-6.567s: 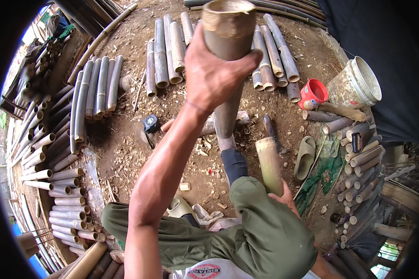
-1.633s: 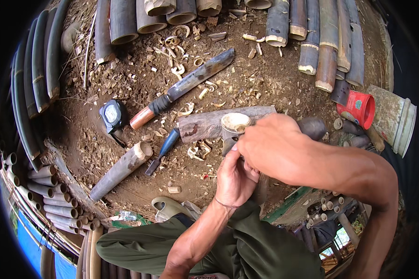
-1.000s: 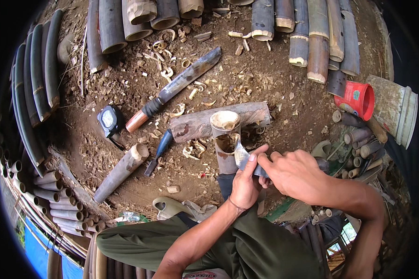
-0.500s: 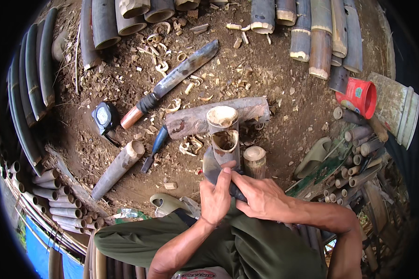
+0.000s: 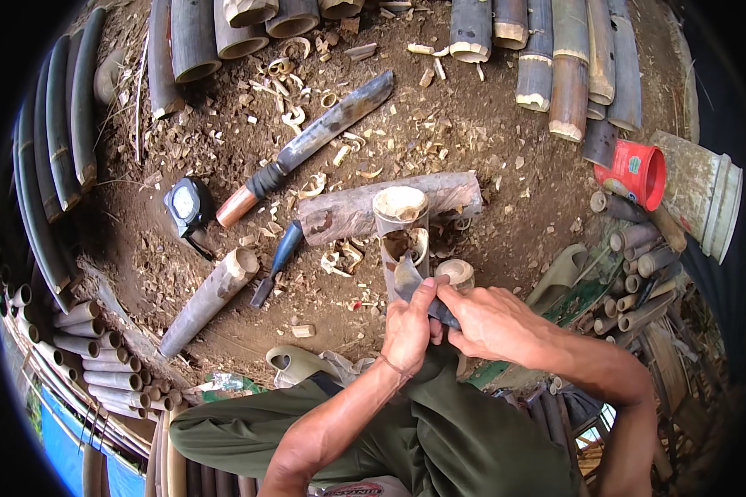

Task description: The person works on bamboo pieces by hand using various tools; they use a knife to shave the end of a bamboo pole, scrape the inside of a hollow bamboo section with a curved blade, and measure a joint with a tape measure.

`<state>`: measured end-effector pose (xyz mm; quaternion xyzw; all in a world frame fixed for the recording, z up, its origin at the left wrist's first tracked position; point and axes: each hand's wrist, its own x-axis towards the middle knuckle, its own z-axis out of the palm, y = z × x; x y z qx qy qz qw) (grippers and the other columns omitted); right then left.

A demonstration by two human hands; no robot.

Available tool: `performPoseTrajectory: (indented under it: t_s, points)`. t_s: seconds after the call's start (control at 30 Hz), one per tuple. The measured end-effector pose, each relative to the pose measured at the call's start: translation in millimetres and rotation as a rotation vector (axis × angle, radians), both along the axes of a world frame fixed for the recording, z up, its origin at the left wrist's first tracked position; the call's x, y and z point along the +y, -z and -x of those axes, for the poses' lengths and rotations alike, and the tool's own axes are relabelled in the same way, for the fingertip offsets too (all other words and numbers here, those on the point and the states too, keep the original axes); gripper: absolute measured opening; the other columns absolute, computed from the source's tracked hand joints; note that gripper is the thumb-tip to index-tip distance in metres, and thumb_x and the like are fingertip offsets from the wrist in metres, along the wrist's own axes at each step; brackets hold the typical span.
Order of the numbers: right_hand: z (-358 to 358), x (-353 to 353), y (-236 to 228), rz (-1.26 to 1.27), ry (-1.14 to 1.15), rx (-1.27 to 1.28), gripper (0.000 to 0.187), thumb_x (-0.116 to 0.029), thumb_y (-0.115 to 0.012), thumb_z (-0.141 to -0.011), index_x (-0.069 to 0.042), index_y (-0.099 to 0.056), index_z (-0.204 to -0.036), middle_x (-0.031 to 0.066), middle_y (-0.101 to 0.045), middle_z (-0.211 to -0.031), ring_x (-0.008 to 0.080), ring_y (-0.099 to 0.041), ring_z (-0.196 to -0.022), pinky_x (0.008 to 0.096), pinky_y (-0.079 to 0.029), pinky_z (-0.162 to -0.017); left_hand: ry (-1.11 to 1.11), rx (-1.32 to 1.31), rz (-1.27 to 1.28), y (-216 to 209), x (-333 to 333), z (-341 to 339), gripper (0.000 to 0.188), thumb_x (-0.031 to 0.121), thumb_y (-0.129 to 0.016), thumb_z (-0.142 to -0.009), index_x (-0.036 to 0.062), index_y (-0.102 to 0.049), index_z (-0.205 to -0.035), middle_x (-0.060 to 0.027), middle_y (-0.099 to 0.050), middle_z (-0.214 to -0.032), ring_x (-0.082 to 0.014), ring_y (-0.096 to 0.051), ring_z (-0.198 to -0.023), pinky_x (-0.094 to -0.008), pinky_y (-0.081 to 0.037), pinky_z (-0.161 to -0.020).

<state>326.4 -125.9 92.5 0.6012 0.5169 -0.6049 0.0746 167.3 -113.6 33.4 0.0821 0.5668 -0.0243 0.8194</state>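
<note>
In front of me is a bamboo tube (image 5: 391,263) with a pale cut end (image 5: 400,203) and a notch in its side. Its far part lies across a thicker bamboo log (image 5: 331,217). My left hand (image 5: 408,331) closes around its near end, mostly hidden, with the thumb against a knife. The knife blade (image 5: 407,277) points into the notch. My right hand (image 5: 497,325) is wrapped around the knife's dark handle (image 5: 444,313). Just right of the tube stands a short bamboo piece (image 5: 456,271), partly covered by my right hand.
A machete (image 5: 327,124), a tape measure (image 5: 188,203), a blue-handled chisel-like tool (image 5: 282,258) and a bamboo length (image 5: 211,301) lie left among shavings. Bamboo poles (image 5: 569,74) line the far side. A red bucket (image 5: 638,174), a grey bucket (image 5: 696,186) and sandals (image 5: 558,277) are around me.
Both hands and the knife have shifted right and slightly up. The blade, earlier at the tube's left side below the notch, now has its tip at the notch.
</note>
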Motion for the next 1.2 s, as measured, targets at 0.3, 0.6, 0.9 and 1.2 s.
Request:
performPoseTrajectory:
  t_s: [0.3,0.6,0.9,1.2]
  points:
    - [59.5,-36.2,29.1,-0.02,0.535,0.06,0.062,-0.013,-0.063,-0.083,0.006,-0.04,-0.137,0.0318,-0.065,-0.092,0.0498,-0.063,-0.086,0.0505,-0.053,-0.072,0.518,0.125,-0.389,29.1,14.2,32.4,0.043,0.032,-0.052,-0.098,-0.0053,-0.074,-0.101,-0.0101,-0.066,-0.066,-0.0135,-0.058,-0.055,-0.0308,-0.046,-0.051]
    - [104.4,-35.8,46.8,-0.133,0.898,0.137,0.066,-0.008,-0.064,-0.081,0.009,-0.035,-0.138,0.034,-0.064,-0.093,0.0501,-0.064,-0.088,0.0512,-0.053,-0.074,0.736,0.085,-0.775,29.6,48.2,35.3,0.057,0.038,-0.054,-0.094,-0.0124,-0.061,-0.069,-0.0381,-0.056,-0.069,-0.0525,-0.062,-0.075,-0.0561,-0.048,-0.063]
    - [93.2,-55.2,47.3,-0.29,0.615,-0.212,0.065,-0.011,-0.067,-0.078,0.004,-0.043,-0.137,0.0255,-0.066,-0.107,0.0428,-0.068,-0.086,0.0465,-0.058,-0.074,0.73,0.047,-0.56,30.3,44.4,24.2,0.054,0.036,-0.052,-0.095,-0.0106,-0.067,-0.074,-0.0305,-0.063,-0.064,-0.0394,-0.07,-0.068,-0.0474,-0.054,-0.065]
    - [2.1,35.4,-0.2,-0.355,-0.297,-0.495,0.034,-0.022,-0.074,-0.076,-0.004,-0.067,-0.104,0.0119,-0.07,-0.08,0.0271,-0.072,-0.074,0.0393,-0.056,-0.061,-0.225,-0.215,-0.162,11.4,20.2,-21.4,0.045,0.036,-0.047,-0.104,0.0002,-0.064,-0.123,-0.0008,-0.054,-0.067,-0.0105,-0.048,-0.058,-0.0252,-0.039,-0.052]
